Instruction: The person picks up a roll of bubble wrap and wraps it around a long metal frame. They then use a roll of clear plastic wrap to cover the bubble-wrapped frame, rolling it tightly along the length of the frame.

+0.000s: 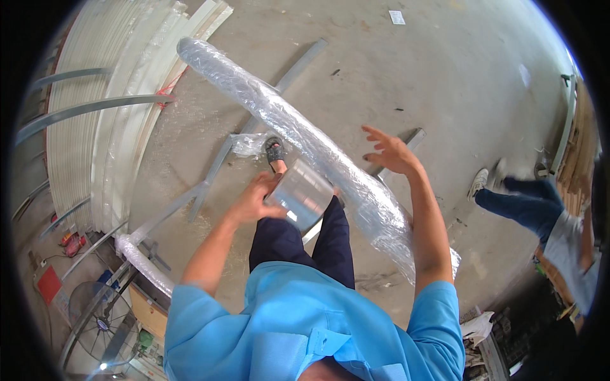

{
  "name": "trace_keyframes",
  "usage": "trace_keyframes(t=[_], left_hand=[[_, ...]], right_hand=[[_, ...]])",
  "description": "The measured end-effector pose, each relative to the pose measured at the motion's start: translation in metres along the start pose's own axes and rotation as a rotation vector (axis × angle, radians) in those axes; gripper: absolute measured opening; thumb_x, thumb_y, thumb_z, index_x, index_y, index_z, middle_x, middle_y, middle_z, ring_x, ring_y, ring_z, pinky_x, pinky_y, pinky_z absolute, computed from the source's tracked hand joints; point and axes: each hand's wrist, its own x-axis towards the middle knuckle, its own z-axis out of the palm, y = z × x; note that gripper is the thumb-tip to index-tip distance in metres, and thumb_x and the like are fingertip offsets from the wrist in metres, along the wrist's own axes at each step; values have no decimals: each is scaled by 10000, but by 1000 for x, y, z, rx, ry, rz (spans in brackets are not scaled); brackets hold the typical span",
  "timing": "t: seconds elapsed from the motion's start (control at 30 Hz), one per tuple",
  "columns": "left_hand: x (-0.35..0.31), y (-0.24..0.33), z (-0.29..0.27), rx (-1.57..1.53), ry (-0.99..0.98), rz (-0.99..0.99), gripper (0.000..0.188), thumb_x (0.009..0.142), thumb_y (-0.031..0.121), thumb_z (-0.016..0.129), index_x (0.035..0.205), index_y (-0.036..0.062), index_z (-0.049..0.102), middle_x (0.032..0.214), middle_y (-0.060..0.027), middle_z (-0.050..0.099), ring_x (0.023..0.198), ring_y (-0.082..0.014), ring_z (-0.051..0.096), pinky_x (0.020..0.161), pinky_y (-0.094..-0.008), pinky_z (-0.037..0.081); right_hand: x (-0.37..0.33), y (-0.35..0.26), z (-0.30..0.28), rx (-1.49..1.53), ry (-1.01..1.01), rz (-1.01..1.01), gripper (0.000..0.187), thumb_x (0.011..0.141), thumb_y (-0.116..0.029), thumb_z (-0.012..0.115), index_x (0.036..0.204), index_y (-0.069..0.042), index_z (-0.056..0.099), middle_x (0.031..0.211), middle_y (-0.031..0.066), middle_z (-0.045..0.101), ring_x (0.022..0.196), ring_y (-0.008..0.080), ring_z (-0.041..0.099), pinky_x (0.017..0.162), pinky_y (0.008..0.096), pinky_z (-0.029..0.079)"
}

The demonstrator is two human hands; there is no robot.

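My left hand (pixel 254 200) is closed on the near end of a roll of clear stretch film (pixel 301 192), held in front of my legs. A long bundle (pixel 279 117) wrapped in shiny clear film runs diagonally from the far left to the near right; what lies inside is hard to make out. My right hand (pixel 391 152) hovers on the right side of the bundle, fingers apart, with nothing in it. Under the bundle, grey metal bars (pixel 219 165) prop it off the floor. A loose scrap of film (pixel 249 145) lies by my foot.
Stacked long white panels (pixel 95 127) fill the left side, with curved metal bars (pixel 95 108) in front. A fan (pixel 103 322) stands at the lower left. Another person (pixel 540 209) walks at the right, near stacked boards (pixel 575 152). A white paper (pixel 397 17) lies on the far floor.
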Motion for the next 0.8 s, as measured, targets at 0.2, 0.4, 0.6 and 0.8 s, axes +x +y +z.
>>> trace_keyframes(t=[0.2, 0.4, 0.6, 0.8], left_hand=[[-23, 105, -62, -894, 4, 1, 654, 767, 349, 839, 1238, -38, 603, 1106, -100, 686, 1010, -185, 651, 897, -339, 503], [59, 170, -105, -1071, 96, -68, 571, 887, 455, 712, 1158, -38, 615, 1064, -115, 681, 973, -184, 670, 849, -354, 557], [123, 179, -103, -1053, -11, -102, 601, 921, 511, 643, 1239, 5, 577, 1167, -124, 653, 1051, -183, 648, 897, -357, 544], [172, 167, -78, -1068, -170, -192, 652, 894, 547, 666, 1197, -27, 602, 1142, -125, 658, 1026, -201, 648, 868, -353, 542]], right_hand=[[-48, -54, -39, 348, 105, -514, 1038, 646, -68, 865, 1527, -184, 328, 1509, 127, 424, 1315, 309, 490, 1068, 457, 445], [-77, -85, -31, 153, 467, -838, 1183, 517, -81, 932, 1524, -87, 311, 1565, 142, 336, 1412, 335, 378, 1130, 527, 360], [-85, -72, -60, 277, 462, -793, 1069, 535, -14, 861, 1483, -86, 375, 1506, 133, 435, 1371, 334, 435, 1067, 446, 442], [-61, -65, -43, -292, 904, -714, 776, 559, -2, 844, 1285, -161, 623, 1307, 85, 624, 1182, 324, 610, 934, 403, 551]])
